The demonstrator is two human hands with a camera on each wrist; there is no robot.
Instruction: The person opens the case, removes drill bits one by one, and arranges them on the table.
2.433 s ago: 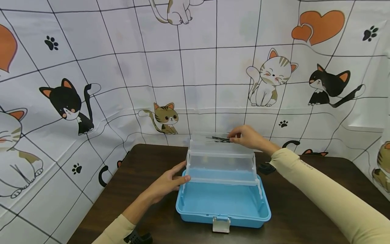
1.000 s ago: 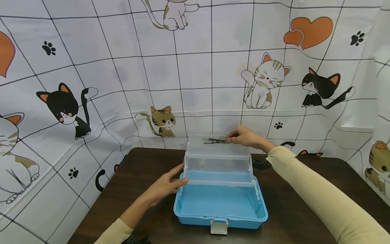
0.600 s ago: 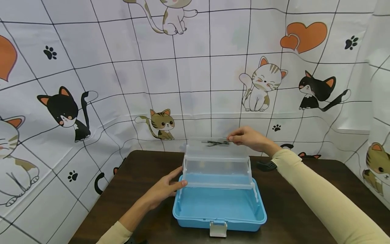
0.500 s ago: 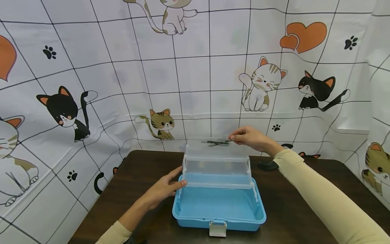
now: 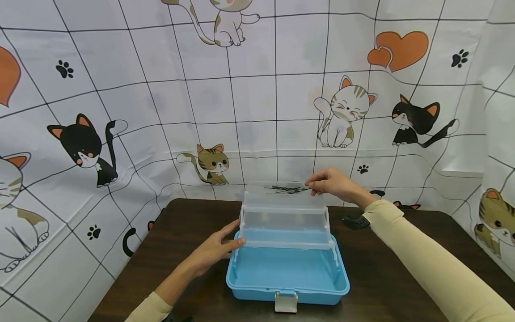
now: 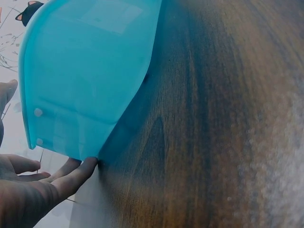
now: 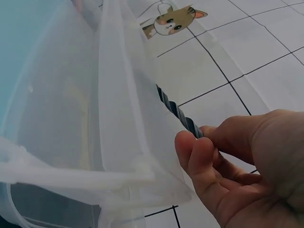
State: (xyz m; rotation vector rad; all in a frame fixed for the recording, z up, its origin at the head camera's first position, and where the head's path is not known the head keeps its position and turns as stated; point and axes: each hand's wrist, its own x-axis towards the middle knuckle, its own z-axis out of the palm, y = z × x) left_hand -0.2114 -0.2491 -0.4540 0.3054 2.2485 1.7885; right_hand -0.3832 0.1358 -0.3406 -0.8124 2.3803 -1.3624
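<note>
A light-blue toolbox (image 5: 287, 298) stands on the table with its lid open and its translucent trays (image 5: 286, 222) raised. My left hand (image 5: 209, 251) holds the box's left side, thumb over the rim; in the left wrist view its fingertips touch the lower corner of the blue wall (image 6: 90, 61). Over the upper tray's right end, my right hand (image 5: 335, 184) pinches a dark twist drill bit (image 7: 178, 112) between thumb and fingers. Several thin dark drill bits (image 5: 283, 189) lie crossed in that upper tray. The far end of the pinched bit is hidden behind the tray wall.
The dark wooden table (image 5: 185, 228) extends around the box. A white latch (image 5: 286, 302) hangs at the box's front. Close behind is a white wall covering (image 5: 253, 89) printed with cats and grid lines.
My right hand has shifted slightly right along the upper tray, and the dark bits there lie more spread and crossed. My left hand keeps its hold. The head view has shifted slightly.
</note>
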